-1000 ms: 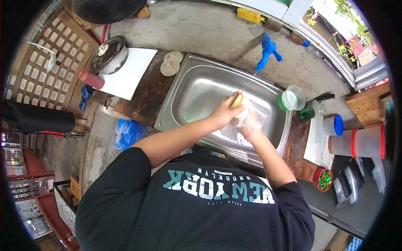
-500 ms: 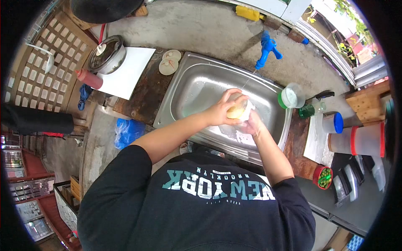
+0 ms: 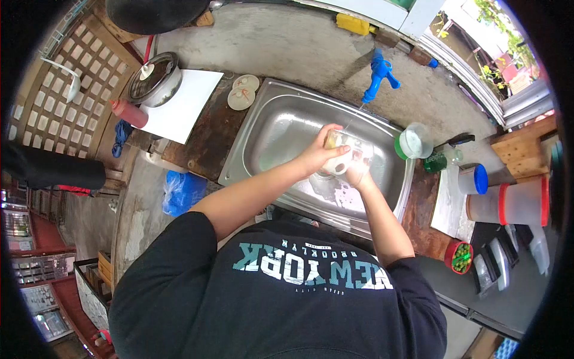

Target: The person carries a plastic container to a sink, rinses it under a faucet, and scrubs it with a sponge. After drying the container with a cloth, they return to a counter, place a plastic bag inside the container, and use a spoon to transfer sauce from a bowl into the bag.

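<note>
Above the steel sink, my left hand is wrapped round the near-left side of a clear cup covered in whitish suds. Its thumb lies across the front of the cup. My right hand grips the same cup from the right and below, some of its fingers showing blurred through the clear wall. A thin stream of water falls from the blue faucet just behind the cup. Foam and wet patches lie on the sink floor under my hands.
A green-rimmed clear tub and a green bottle stand at the sink's right edge. Small plates, a lidded pot and a red squeeze bottle sit left. Several knives lie right, near a red container.
The cup has turned in my hands, and the yellow patch in it shows less. My left hand has shifted slightly left, its thumb now across the cup's front.
</note>
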